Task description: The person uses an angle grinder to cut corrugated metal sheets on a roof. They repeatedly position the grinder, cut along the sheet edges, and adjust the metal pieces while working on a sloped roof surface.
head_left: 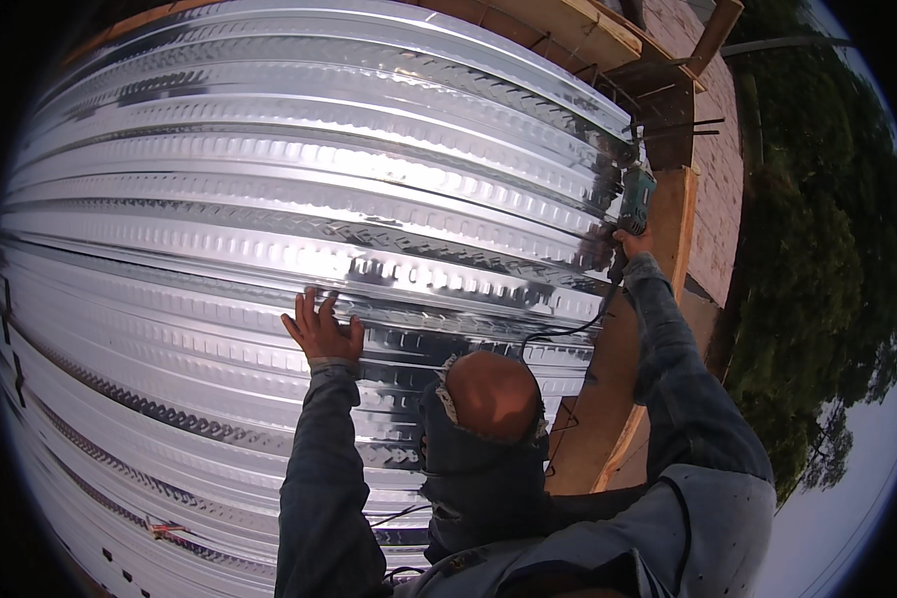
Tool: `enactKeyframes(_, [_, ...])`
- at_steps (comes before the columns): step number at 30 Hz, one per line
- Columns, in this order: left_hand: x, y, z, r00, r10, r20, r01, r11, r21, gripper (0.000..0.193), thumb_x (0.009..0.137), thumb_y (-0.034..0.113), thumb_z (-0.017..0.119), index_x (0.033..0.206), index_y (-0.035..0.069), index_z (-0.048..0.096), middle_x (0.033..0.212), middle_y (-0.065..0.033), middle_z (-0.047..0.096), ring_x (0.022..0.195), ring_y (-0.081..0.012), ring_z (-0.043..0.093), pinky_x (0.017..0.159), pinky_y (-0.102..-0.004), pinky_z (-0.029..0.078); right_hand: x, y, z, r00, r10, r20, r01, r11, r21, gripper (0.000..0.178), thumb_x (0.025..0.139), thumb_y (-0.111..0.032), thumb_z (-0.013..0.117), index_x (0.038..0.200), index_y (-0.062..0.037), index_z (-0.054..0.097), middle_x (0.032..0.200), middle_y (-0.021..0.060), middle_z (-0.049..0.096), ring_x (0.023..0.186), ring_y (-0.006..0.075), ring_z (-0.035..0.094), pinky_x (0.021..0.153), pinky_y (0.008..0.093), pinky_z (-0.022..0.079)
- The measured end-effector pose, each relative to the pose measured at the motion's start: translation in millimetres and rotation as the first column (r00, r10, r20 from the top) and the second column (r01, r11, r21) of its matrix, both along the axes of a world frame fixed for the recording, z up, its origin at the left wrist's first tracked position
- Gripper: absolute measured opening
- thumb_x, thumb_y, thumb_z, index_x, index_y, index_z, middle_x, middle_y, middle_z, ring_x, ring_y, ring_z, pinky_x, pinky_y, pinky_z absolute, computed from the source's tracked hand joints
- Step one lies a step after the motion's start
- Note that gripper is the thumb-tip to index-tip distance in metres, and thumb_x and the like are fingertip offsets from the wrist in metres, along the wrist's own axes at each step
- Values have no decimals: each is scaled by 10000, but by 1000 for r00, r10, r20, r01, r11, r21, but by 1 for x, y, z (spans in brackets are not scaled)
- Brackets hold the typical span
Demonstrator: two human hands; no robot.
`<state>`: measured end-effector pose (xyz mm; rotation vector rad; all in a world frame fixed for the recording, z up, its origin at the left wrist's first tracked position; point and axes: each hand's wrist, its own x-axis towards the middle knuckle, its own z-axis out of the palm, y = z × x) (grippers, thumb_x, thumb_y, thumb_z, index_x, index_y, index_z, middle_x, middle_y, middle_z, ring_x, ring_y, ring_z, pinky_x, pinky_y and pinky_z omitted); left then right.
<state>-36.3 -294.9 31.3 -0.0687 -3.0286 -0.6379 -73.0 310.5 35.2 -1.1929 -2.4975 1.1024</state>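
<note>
My left hand [327, 327] lies with fingers spread on the ribbed, shiny metal decking [269, 239], pressing on nothing else. Out to the right, my right hand [635, 242] is wrapped round the rear of a teal angle grinder [638, 194]. The grinder's front end is at the right-hand edge of the decking, beside a wooden board [680, 219]. Its disc is too small to make out clearly. A black power cord [593, 324] runs from the tool back over the decking. One bent knee [493, 397] in torn dark trousers rests between my arms.
Wooden formwork [608, 399] borders the decking on the right, and more timber [608, 35] stands at the top right. Thin steel bars [703, 128] stick out near the grinder. Beyond are a pinkish wall [718, 184] and trees [817, 199]. A small reddish object [164, 526] lies lower left.
</note>
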Motion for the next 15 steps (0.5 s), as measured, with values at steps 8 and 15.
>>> enactKeyframes(8, [-1,2,2,1000,7,20,-7,1000,5,494,685,288,636,1146,136,542,1363,-154,376,1318,-350,265,1075,-594,65,0,18,-12,1000,1,16,-1,1000,17,656,519,-60,762,1129,-30,524,967,90,631,826,217,613,743,353,511])
enactKeyframes(15, [4,-2,0,999,6,34,-5,1000,-13,509,679,304,649,1147,134,542,1366,-128,365,1319,-343,260,1062,-618,82,18,6,-19,976,58,-209,-68,997,-41,693,532,-30,759,1175,-32,499,1005,89,618,856,207,610,756,348,507])
